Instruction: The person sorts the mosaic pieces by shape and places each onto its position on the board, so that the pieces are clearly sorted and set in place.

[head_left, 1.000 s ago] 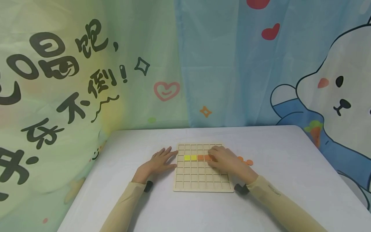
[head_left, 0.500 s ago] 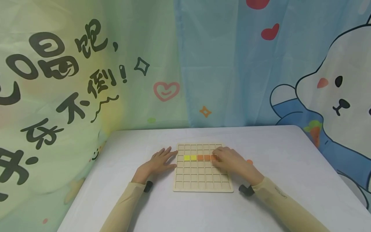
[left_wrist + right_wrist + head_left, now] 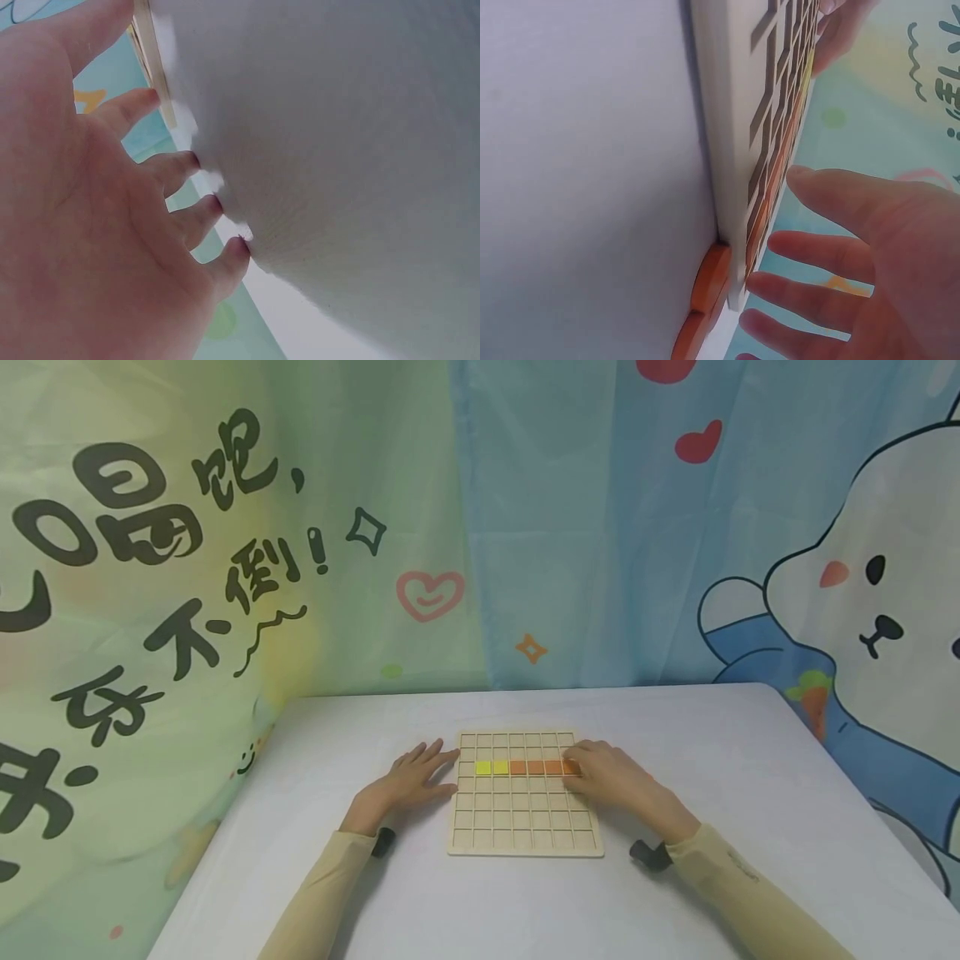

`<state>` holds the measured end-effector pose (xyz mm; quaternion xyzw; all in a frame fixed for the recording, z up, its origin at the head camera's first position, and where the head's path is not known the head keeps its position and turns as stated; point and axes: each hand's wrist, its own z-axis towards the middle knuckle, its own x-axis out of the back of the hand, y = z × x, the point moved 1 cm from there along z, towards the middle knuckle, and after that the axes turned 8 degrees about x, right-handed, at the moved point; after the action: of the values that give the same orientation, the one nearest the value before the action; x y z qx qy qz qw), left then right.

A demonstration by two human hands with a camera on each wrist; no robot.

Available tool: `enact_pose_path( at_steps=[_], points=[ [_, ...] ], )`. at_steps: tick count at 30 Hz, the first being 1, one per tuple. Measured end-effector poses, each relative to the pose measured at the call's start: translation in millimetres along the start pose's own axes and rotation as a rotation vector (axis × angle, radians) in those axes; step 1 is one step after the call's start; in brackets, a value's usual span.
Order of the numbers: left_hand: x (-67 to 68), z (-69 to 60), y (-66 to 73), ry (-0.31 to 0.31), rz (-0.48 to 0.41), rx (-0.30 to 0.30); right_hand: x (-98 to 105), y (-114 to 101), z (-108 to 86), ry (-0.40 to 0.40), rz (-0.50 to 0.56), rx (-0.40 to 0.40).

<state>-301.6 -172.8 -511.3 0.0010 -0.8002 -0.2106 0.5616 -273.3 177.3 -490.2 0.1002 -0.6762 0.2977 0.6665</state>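
A pale wooden grid board (image 3: pixel 525 842) lies on the white table. One of its rows holds two yellow squares (image 3: pixel 483 768) and a run of orange squares (image 3: pixel 536 767) to their right. My left hand (image 3: pixel 408 781) rests with fingers spread, thumb and index finger at the board's left edge. Over the right end of the orange run is my right hand (image 3: pixel 618 779), its fingertips hiding part of the last square. In the right wrist view the right thumb (image 3: pixel 840 196) and fingers are extended and apart, with nothing seen between them.
Orange rounded pieces (image 3: pixel 711 277) lie on the table against the board's right edge in the right wrist view; the head view mostly hides them behind the right hand. A printed curtain (image 3: pixel 555 527) hangs behind the table's far edge.
My right hand has slid to the right along the row, uncovering more orange squares and covering the loose orange pieces beside the board. The left hand stays put.
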Motion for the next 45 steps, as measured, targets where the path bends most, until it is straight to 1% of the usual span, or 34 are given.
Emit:
enact_pose_path(
  at_steps=[4,7,11,18,25,27,33,34,38,43,45],
  points=[
    [-0.5,0.6,-0.3,0.003,0.001,0.000,0.3,4.7,-4.1,0.019,0.014,0.016],
    [-1.4,1.5,-0.6,0.005,0.004,0.001,1.3,7.3,-7.8,0.028,0.025,0.013],
    [-1.8,2.2,-0.2,0.006,0.010,0.000,3.2,10.6,-13.0,0.024,0.027,-0.011],
    [-1.9,2.4,0.6,0.008,-0.009,-0.004,5.0,17.9,-19.4,0.001,0.025,-0.053],
    [-0.8,2.6,1.5,0.007,0.005,0.001,7.7,24.3,-28.5,0.059,0.041,-0.043],
    [-1.2,3.4,0.8,0.006,0.009,0.003,10.1,25.9,-31.3,0.059,0.051,-0.053],
    [-3.0,5.1,-1.0,0.002,0.006,0.006,13.6,31.5,-40.3,-0.019,0.107,-0.161],
    [-3.3,5.1,-1.2,-0.002,0.008,0.008,14.0,32.9,-42.1,-0.026,0.105,-0.167],
    [-3.9,4.7,-1.6,-0.005,0.007,0.007,18.0,41.4,-51.0,-0.015,0.082,-0.142],
    [-3.1,4.4,-1.2,-0.001,0.007,0.014,24.5,51.3,-59.7,-0.036,0.071,-0.172],
    [-3.0,4.2,-1.1,0.000,0.009,0.018,26.8,53.3,-62.4,-0.041,0.070,-0.170]
  ],
)
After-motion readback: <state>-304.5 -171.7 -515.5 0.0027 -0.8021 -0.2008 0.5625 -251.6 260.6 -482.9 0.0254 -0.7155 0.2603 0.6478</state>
